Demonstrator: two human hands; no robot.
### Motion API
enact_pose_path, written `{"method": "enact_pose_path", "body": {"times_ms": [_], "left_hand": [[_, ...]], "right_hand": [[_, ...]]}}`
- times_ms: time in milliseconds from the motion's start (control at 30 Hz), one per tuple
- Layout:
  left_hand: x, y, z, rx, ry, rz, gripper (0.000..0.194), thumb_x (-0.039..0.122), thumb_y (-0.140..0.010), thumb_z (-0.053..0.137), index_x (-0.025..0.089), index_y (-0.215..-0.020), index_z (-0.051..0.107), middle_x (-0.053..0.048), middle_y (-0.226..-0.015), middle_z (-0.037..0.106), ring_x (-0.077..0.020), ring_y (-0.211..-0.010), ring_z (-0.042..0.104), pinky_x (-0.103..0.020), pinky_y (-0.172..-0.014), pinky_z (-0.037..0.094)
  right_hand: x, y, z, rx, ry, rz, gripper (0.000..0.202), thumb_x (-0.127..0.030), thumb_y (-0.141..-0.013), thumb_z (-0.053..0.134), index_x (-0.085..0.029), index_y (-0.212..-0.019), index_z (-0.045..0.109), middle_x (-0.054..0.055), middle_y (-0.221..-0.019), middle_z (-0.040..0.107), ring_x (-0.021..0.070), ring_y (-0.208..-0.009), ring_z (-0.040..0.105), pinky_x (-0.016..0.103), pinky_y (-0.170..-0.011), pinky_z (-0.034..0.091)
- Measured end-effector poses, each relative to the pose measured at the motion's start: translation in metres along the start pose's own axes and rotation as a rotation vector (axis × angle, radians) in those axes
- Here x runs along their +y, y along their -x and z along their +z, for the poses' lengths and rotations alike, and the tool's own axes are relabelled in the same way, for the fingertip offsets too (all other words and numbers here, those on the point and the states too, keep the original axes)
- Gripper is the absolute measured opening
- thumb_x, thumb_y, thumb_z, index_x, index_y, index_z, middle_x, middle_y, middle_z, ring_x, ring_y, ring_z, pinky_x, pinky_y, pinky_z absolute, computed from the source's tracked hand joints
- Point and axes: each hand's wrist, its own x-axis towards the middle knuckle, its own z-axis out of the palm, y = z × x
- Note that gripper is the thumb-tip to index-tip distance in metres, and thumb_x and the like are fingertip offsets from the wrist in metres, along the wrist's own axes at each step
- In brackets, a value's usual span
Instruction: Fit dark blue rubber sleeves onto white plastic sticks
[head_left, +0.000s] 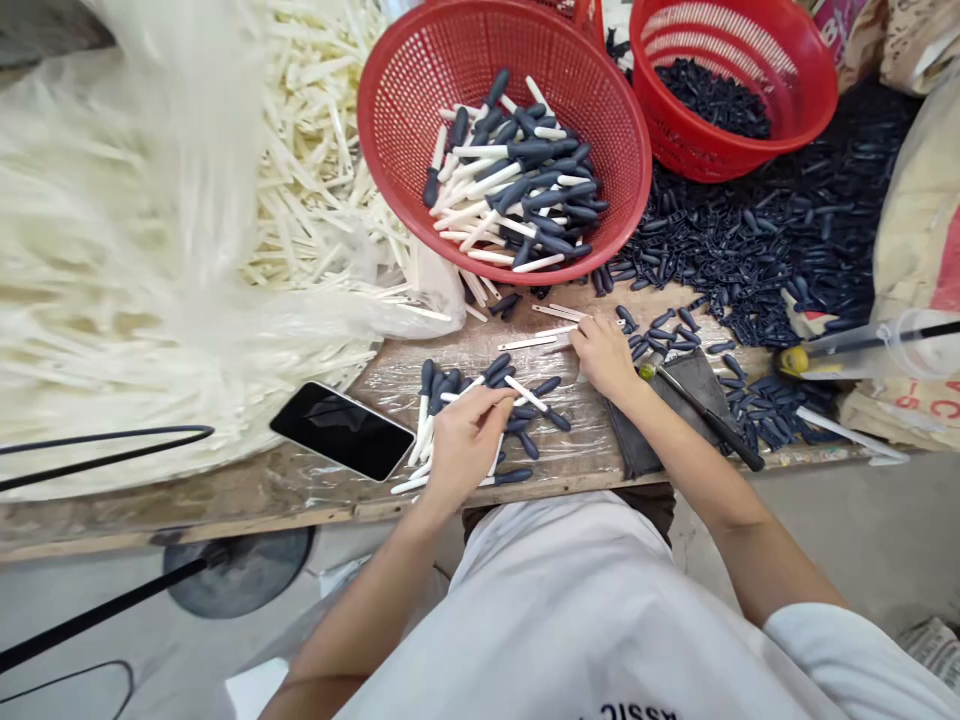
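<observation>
My left hand (471, 440) is closed over a small pile of pieces joined from white plastic sticks and dark blue handles (530, 445). Its thumb and forefinger pinch together; what lies between them, if anything, I cannot make out. My right hand (604, 358) has its fingers down on some loose white plastic sticks (529, 342), closed on the end of one that is slightly blurred. Right beside that hand lie scattered loose dark blue handles (664, 335). A black-screened phone (342, 430) rests left of the pile.
Behind the hands stands a red basket (390, 130) of joined pieces, with another red basket (810, 100) of dark parts to its right. White sticks (315, 150) heap up at left under clear plastic. Dark handles (780, 230) cover the right. A black-handled tool (709, 415) crosses a dark pad (637, 440).
</observation>
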Motion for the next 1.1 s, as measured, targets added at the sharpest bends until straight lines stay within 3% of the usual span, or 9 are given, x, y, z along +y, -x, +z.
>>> {"method": "enact_pose_path", "body": {"times_ms": [133,200,267,367,533,667,767,967,1100], "left_hand": [[0.003,-0.014,0.024,-0.311,0.764,-0.470,0.033,0.043,-0.073,0.077,0.012,-0.084,0.073,-0.006,-0.072,0.065,-0.0073,-0.047,0.045,-0.022,-0.041,0.030],[0.003,-0.020,0.031,-0.458,0.986,-0.615,0.031,0.037,-0.067,0.083,0.010,-0.075,0.071,-0.002,-0.061,0.058,-0.0039,-0.043,0.038,-0.018,-0.039,0.026],[0.002,-0.024,0.036,-0.504,1.108,-0.680,0.027,0.028,-0.063,0.087,0.009,-0.069,0.068,0.003,-0.053,0.049,-0.0015,-0.042,0.033,-0.015,-0.037,0.022],[0.002,-0.028,0.040,-0.449,1.162,-0.667,0.024,0.023,-0.061,0.086,0.009,-0.071,0.069,0.002,-0.057,0.053,-0.0009,-0.043,0.035,-0.014,-0.037,0.024],[0.005,-0.031,0.045,-0.337,1.102,-0.592,0.028,0.027,-0.063,0.085,0.008,-0.079,0.073,0.000,-0.056,0.057,-0.0055,-0.047,0.046,-0.017,-0.041,0.034],[0.006,-0.031,0.050,-0.244,1.077,-0.565,0.031,0.028,-0.060,0.087,0.009,-0.079,0.073,-0.001,-0.057,0.060,-0.0067,-0.049,0.050,-0.018,-0.043,0.036],[0.007,-0.032,0.053,-0.133,1.027,-0.524,0.029,0.029,-0.058,0.087,0.010,-0.076,0.073,-0.002,-0.061,0.064,-0.0073,-0.050,0.053,-0.019,-0.045,0.038],[0.009,-0.035,0.066,-0.030,1.033,-0.420,0.028,0.028,-0.059,0.088,0.013,-0.081,0.077,-0.004,-0.078,0.073,-0.0108,-0.067,0.062,-0.025,-0.065,0.050],[0.013,-0.035,0.072,-0.052,1.065,-0.397,0.028,0.030,-0.058,0.089,0.015,-0.079,0.077,-0.003,-0.075,0.073,-0.0135,-0.071,0.065,-0.028,-0.071,0.052]], "right_hand": [[-0.014,0.037,-0.014,0.214,-0.259,-0.186,0.036,-0.019,-0.101,0.036,-0.020,-0.104,0.072,0.010,-0.100,0.067,0.0195,-0.096,0.054,0.033,-0.086,0.043],[-0.020,0.052,-0.023,0.227,-0.327,-0.340,0.033,-0.021,-0.101,0.039,-0.024,-0.105,0.072,0.008,-0.101,0.070,0.0189,-0.095,0.057,0.035,-0.086,0.045],[-0.021,0.057,-0.029,0.219,-0.367,-0.426,0.032,-0.022,-0.100,0.040,-0.026,-0.106,0.072,0.006,-0.104,0.071,0.0192,-0.097,0.058,0.036,-0.086,0.047],[-0.007,0.043,-0.030,0.180,-0.392,-0.339,0.036,-0.020,-0.100,0.037,-0.024,-0.106,0.072,0.006,-0.108,0.072,0.0197,-0.101,0.058,0.037,-0.090,0.046],[0.032,-0.001,-0.014,-0.051,-0.001,0.159,0.036,-0.014,-0.095,0.036,-0.010,-0.105,0.071,0.018,-0.106,0.067,0.0281,-0.103,0.052,0.041,-0.088,0.040],[0.035,-0.013,-0.011,-0.114,0.092,0.172,0.035,-0.012,-0.093,0.037,-0.009,-0.106,0.069,0.019,-0.106,0.066,0.0301,-0.105,0.050,0.041,-0.088,0.037],[0.017,0.002,-0.023,-0.028,-0.107,0.141,0.032,-0.018,-0.097,0.037,-0.012,-0.102,0.068,0.015,-0.101,0.069,0.0267,-0.101,0.054,0.038,-0.089,0.039],[-0.020,0.041,-0.039,0.036,-0.873,0.237,0.019,-0.027,-0.095,0.049,-0.021,-0.105,0.063,0.002,-0.092,0.072,0.0165,-0.084,0.066,0.027,-0.077,0.050],[-0.026,0.054,-0.039,0.153,-0.814,0.238,0.017,-0.030,-0.095,0.053,-0.021,-0.102,0.065,0.004,-0.095,0.073,0.0160,-0.085,0.067,0.027,-0.079,0.052]]}}
